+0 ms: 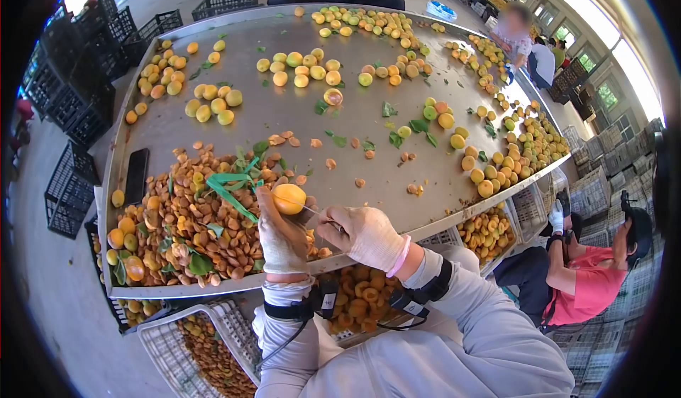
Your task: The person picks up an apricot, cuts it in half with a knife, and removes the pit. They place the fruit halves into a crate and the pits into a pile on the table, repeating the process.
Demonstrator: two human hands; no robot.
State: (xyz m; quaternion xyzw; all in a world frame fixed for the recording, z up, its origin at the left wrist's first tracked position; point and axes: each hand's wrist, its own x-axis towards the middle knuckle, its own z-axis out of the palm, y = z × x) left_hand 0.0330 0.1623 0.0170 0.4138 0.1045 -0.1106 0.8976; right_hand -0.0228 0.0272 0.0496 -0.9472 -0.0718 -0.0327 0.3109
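My left hand (282, 236), in a pale glove with bare fingertips, holds up a yellow-orange apricot (289, 198) over the near edge of the metal table. My right hand (365, 235), gloved the same way, is closed on a thin metal tool, perhaps a small knife (312, 211), whose tip meets the apricot's side. Its handle is mostly hidden in my fingers. Left of my left hand lies a big heap of brown apricot pits (191, 220), with green ribbon (230, 189) on it. Below my wrists, a crate holds halved apricots (358, 291).
Whole apricots (305, 64) lie in groups on the metal table (284, 128), with leaves and stray pits between. A dark phone (137, 174) rests at the left edge. Crates (206, 341) stand below the near edge. A person in a pink shirt (585, 284) sits at right; others sit farther off.
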